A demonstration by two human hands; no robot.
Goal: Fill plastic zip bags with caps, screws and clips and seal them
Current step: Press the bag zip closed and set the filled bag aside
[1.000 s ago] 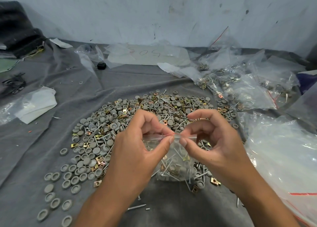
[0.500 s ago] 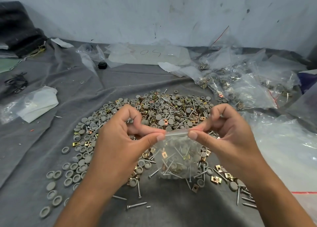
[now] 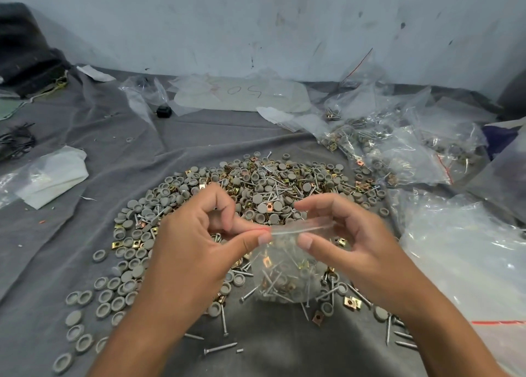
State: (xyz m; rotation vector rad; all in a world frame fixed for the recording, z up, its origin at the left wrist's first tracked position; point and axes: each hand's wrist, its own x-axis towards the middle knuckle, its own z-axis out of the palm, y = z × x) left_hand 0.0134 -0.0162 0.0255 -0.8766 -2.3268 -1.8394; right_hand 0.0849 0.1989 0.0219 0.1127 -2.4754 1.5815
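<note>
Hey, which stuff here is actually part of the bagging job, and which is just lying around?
In the job:
- zip bag, its top pinched by the left hand and the right hand
- pile of caps, screws and clips
- filled bags

Lying about:
- white cloth
- black cords
- small black object
- dark bundle
</note>
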